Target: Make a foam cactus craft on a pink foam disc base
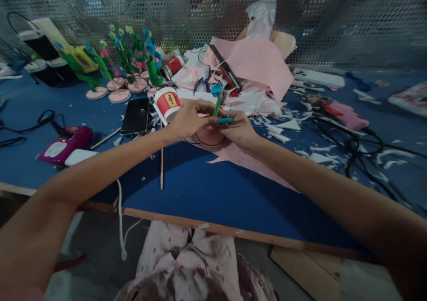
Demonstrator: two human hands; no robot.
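My left hand [189, 122] is closed, its fingertips pinched at the lower part of a thin green stem [216, 107]. A small blue piece [216, 89] tops that stem. My right hand [240, 131] comes in from the other side, its fingers closed on a teal leaf-shaped piece [224, 120] against the stem. Under both hands lies a round pink base [210, 136], partly covered by my fingers. Just left of my left hand a red and white paper cup [167, 104] stands tilted.
Several finished-looking paper flowers on pink discs [120, 95] stand at the back left. A black phone [135, 116], a purple device [66, 145] and a wooden stick [162, 167] lie leftward. Pink paper [258, 60], white scraps [290, 125] and a pink glue gun [348, 115] with cables lie rightward.
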